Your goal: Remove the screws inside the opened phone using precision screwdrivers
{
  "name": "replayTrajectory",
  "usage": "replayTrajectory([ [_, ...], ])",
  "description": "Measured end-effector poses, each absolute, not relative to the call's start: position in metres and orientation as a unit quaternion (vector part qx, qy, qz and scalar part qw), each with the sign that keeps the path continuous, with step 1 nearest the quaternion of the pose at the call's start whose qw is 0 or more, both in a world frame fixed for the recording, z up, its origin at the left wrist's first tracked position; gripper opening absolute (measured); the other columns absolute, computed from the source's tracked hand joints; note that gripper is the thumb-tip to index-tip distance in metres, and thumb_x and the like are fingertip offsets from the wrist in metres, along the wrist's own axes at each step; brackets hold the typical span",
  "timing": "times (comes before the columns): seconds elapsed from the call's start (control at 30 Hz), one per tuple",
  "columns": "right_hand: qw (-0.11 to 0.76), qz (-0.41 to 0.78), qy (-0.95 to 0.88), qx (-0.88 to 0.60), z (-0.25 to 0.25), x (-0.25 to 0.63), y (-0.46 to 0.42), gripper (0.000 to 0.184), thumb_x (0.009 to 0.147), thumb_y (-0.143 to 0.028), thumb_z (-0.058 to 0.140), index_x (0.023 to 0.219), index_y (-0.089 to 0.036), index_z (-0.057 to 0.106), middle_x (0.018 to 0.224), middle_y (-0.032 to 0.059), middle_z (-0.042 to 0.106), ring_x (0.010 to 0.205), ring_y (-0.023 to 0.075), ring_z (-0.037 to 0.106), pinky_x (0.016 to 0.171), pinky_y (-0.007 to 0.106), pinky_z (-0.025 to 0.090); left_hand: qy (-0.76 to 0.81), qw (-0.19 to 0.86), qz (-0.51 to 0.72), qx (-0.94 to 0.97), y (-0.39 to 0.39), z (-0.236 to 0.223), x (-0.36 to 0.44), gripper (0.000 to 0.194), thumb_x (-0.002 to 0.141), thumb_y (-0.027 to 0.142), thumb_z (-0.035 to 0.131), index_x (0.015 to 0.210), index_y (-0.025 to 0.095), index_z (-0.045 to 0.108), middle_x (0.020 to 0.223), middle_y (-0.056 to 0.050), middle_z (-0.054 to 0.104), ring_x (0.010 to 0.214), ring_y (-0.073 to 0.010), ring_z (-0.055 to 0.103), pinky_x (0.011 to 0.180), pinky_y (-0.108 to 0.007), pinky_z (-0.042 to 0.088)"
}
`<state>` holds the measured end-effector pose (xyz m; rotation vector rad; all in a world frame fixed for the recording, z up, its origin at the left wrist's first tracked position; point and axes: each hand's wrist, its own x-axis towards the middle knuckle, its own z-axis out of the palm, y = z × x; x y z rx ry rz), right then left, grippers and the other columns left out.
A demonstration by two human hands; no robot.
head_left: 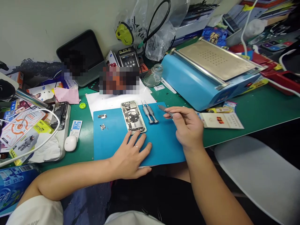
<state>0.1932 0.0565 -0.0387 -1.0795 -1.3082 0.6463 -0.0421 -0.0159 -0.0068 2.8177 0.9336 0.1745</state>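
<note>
An opened phone housing [133,115] lies on a blue mat [112,143], its inner metal parts and cables showing. My left hand [131,153] rests flat on the mat with fingers spread, some fingertips at the phone's lower edge. Closed fingers of my right hand [187,125] grip a slim grey metal tool [162,108] with a tapered tip, raised over the mat's right side. Two grey screwdrivers [150,114] lie side by side between phone and right hand. To the phone's left are a small board piece [102,116] and tiny metal parts [102,126].
A blue machine with a metal top plate [215,59] stands back right, beside a glass jar [153,76]. On the left are a white earbud case [70,143], a phone part [60,114], boxes and a white cable [56,125]. An open booklet [221,120] lies right.
</note>
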Motion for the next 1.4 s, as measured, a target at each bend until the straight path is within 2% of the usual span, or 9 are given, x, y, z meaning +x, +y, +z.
replayTrajectory([
  [0.27, 0.633, 0.330, -0.536, -0.450, -0.036, 0.192, 0.054, 0.016, 0.090, -0.036, 0.072, 0.102, -0.025, 0.071, 0.103, 0.0034, 0.076, 0.081, 0.0156, 0.074, 0.075, 0.030, 0.063, 0.312, 0.087, 0.058, 0.944, -0.015, -0.006, -0.041, 0.073, 0.097, 0.063, 0.048, 0.147, 0.010, 0.045, 0.154, -0.025, 0.041, 0.146, -0.0471, 0.032, 0.120, -0.065, 0.022],
  [0.4, 0.632, 0.333, -0.538, -0.448, -0.038, 0.192, 0.055, 0.030, 0.082, -0.030, 0.080, 0.111, -0.029, 0.071, 0.103, 0.0021, 0.076, 0.085, 0.0162, 0.075, 0.079, 0.030, 0.063, 0.311, 0.090, 0.053, 0.945, -0.014, -0.005, -0.041, 0.073, 0.096, 0.063, 0.049, 0.147, 0.010, 0.046, 0.154, -0.025, 0.041, 0.147, -0.0476, 0.031, 0.120, -0.066, 0.022],
  [1.0, 0.604, 0.290, -0.563, -0.485, -0.041, 0.192, 0.056, 0.025, 0.087, -0.031, 0.074, 0.112, -0.028, 0.072, 0.108, 0.0032, 0.075, 0.100, 0.0201, 0.075, 0.089, 0.037, 0.065, 0.309, 0.085, 0.063, 0.945, -0.015, -0.005, -0.041, 0.073, 0.096, 0.062, 0.051, 0.146, 0.010, 0.047, 0.153, -0.026, 0.042, 0.146, -0.0479, 0.032, 0.120, -0.066, 0.021],
  [1.07, 0.615, 0.264, -0.561, -0.487, -0.042, 0.192, 0.056, 0.027, 0.087, -0.030, 0.074, 0.114, -0.027, 0.071, 0.104, 0.0025, 0.077, 0.098, 0.0202, 0.076, 0.085, 0.037, 0.066, 0.311, 0.088, 0.058, 0.944, -0.015, -0.005, -0.040, 0.073, 0.096, 0.062, 0.050, 0.146, 0.010, 0.046, 0.153, -0.025, 0.042, 0.146, -0.0477, 0.032, 0.120, -0.066, 0.022],
  [1.23, 0.684, 0.128, -0.540, -0.473, -0.046, 0.192, 0.054, 0.031, 0.085, -0.027, 0.077, 0.114, -0.030, 0.069, 0.097, 0.0007, 0.077, 0.084, 0.0204, 0.076, 0.065, 0.036, 0.066, 0.314, 0.087, 0.051, 0.944, -0.016, -0.005, -0.041, 0.073, 0.097, 0.063, 0.047, 0.148, 0.011, 0.045, 0.155, -0.024, 0.040, 0.148, -0.0466, 0.030, 0.120, -0.066, 0.022],
  [1.4, 0.662, 0.116, -0.559, -0.486, -0.051, 0.195, 0.056, 0.022, 0.089, -0.031, 0.074, 0.110, -0.029, 0.070, 0.095, 0.0010, 0.077, 0.085, 0.0205, 0.076, 0.066, 0.035, 0.064, 0.313, 0.086, 0.056, 0.944, -0.016, -0.006, -0.041, 0.074, 0.096, 0.063, 0.049, 0.147, 0.010, 0.045, 0.153, -0.025, 0.042, 0.147, -0.0476, 0.030, 0.121, -0.066, 0.020],
])
